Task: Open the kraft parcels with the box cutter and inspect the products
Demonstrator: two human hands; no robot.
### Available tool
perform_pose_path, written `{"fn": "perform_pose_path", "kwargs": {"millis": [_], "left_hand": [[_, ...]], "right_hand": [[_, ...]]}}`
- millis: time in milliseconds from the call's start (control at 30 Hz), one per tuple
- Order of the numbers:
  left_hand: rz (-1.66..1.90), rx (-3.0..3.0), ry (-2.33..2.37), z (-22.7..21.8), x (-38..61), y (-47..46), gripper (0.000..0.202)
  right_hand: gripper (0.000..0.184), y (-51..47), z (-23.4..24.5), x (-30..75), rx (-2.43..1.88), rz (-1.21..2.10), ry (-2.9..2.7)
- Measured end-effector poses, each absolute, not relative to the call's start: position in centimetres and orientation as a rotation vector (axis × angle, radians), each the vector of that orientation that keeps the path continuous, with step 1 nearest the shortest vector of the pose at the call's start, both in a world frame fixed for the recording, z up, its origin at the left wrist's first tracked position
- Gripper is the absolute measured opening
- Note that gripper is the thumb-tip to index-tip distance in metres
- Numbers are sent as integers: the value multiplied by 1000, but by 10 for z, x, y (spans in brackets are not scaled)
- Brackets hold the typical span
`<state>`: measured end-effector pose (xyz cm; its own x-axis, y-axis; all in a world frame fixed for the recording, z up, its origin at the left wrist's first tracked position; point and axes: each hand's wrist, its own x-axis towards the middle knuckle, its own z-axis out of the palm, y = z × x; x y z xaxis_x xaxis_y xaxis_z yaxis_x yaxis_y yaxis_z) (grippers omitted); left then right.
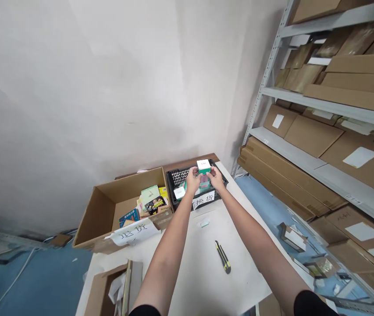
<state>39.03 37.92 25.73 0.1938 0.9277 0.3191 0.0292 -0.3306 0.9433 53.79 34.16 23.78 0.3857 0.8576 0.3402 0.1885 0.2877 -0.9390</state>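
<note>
Both arms reach forward to a black plastic basket (176, 175) at the far end of the table. My left hand (192, 181) and my right hand (216, 179) are closed on the two sides of a small green box with a white top (203, 165), held over the basket. More green and white packages (179, 192) lie inside the basket, partly hidden by my hands. On the basket's front hangs a white paper sign (203, 200) with handwritten characters.
Left of the basket stands an open cardboard box (104, 210) with several small packs. A yellow and black utility knife (222, 256) and a small clear packet (204, 223) lie on the white table (193, 267). An opened carton (101, 289) sits near left; shelving (318, 101) with cartons is at right.
</note>
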Motion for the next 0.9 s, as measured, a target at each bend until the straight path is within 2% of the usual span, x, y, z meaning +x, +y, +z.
{"fn": "perform_pose_path", "kwargs": {"millis": [200,400,633,900], "left_hand": [[1168,1655,1012,268,407,392,62],[1187,1764,1044,277,355,356,53],[1282,1815,1097,268,247,263,49],[1231,1591,1526,199,93,136,49]], "right_hand": [[67,348,243,589,-1633,315,-977],[69,297,227,563,-1562,253,-1145],[61,216,198,453,-1332,485,-1331],[61,147,171,291,-1185,988,-1435]]}}
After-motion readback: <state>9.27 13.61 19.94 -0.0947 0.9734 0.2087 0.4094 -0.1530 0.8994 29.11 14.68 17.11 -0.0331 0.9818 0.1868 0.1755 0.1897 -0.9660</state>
